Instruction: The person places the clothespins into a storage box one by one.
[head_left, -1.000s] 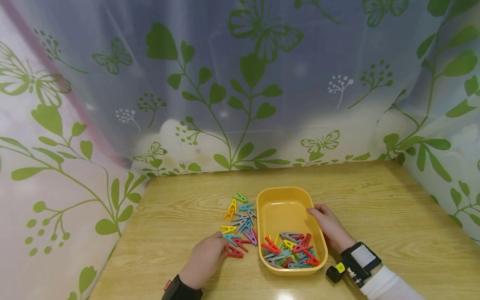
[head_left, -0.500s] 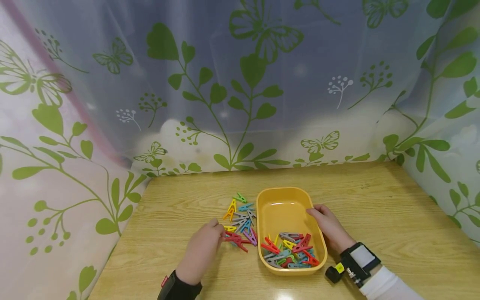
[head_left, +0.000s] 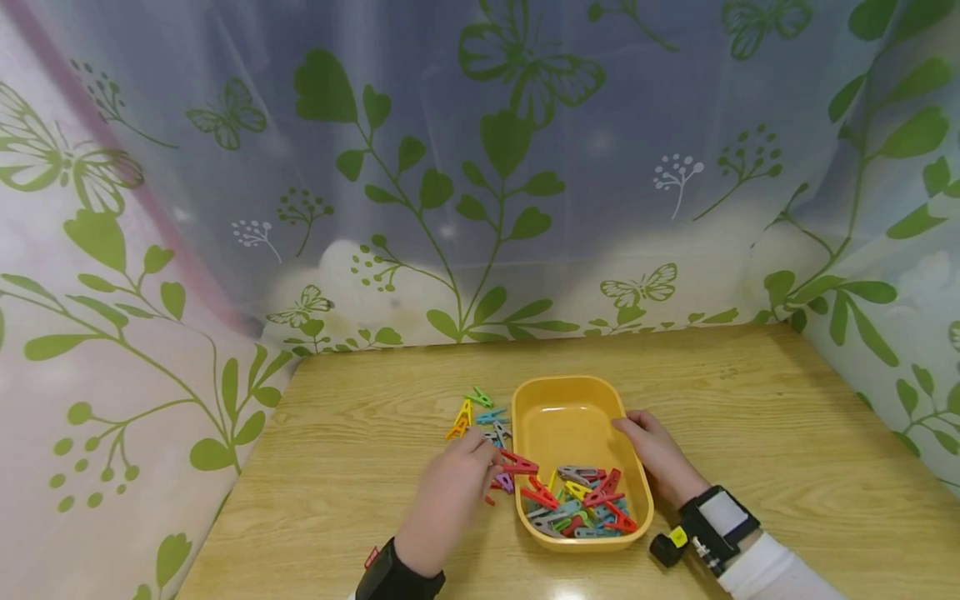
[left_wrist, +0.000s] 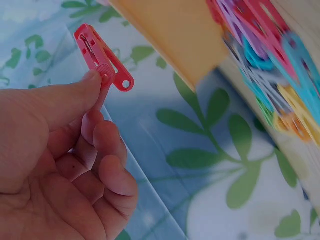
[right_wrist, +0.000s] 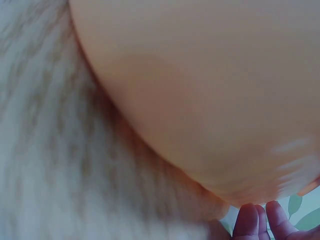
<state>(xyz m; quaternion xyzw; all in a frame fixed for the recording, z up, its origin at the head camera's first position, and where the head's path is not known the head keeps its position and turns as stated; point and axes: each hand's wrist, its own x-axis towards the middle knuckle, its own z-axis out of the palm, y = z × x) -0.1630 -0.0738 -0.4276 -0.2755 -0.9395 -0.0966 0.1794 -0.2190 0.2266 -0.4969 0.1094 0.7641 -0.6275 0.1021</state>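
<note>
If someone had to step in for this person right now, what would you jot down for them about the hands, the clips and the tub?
Left hand: pinches one red clip between thumb and fingers, right at the left rim of the yellow tub.
Right hand: rests on the tub's right rim, steadying it.
Done: a mixed heap of clips in the tub fills its near end; the far end is bare.
Left: the held clip is not yet dropped in, and a scatter of loose clips lies on the table left of the tub.
</note>
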